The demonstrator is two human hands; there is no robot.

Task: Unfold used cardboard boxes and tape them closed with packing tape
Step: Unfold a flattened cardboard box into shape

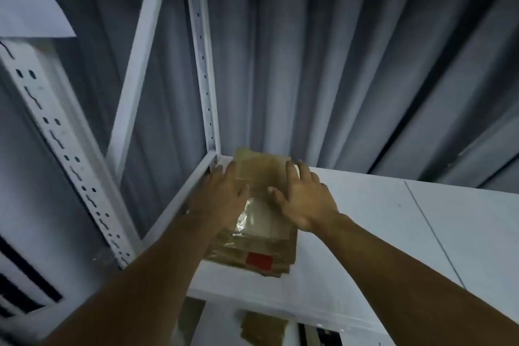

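A grey curtain [323, 64] hangs across the far side behind a white metal rack [200, 64], whose white shelf [379, 227] spreads to the right. In the shelf's far left corner, by the upright post, lies a stack of flattened cardboard boxes [261, 250]. The left hand [222, 194] and right hand [304, 199] lie on top of it, fingers spread and apparently flat rather than gripping, though the picture is blurred.
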